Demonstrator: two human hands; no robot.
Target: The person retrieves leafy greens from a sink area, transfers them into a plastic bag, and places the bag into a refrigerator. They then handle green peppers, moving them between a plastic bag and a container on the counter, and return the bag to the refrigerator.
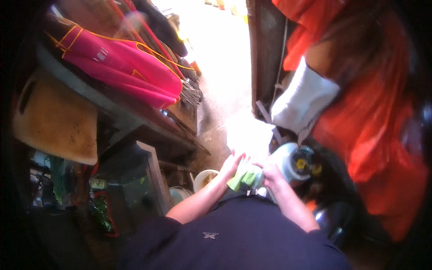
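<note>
In front of my waist, both of my hands are at a bright white bag or sheet (251, 136), washed out by the light so its material is unclear. My left hand (232, 166) grips its lower left edge, where small red marks show. On the other side my right hand (270, 171) holds its lower right edge, fingers curled inward. Between the hands bunches a light green cloth or thin plastic (246, 177), touching both; where it joins the white piece cannot be made out.
A pink apron (121, 67) with orange trim and a tan cutting board (57, 118) are at the left. Red sheeting (364, 135) and a white cloth-like piece (303, 98) hang at right. Below stand a tub (205, 179) and a pale round container (285, 160). A sunlit doorway opens ahead.
</note>
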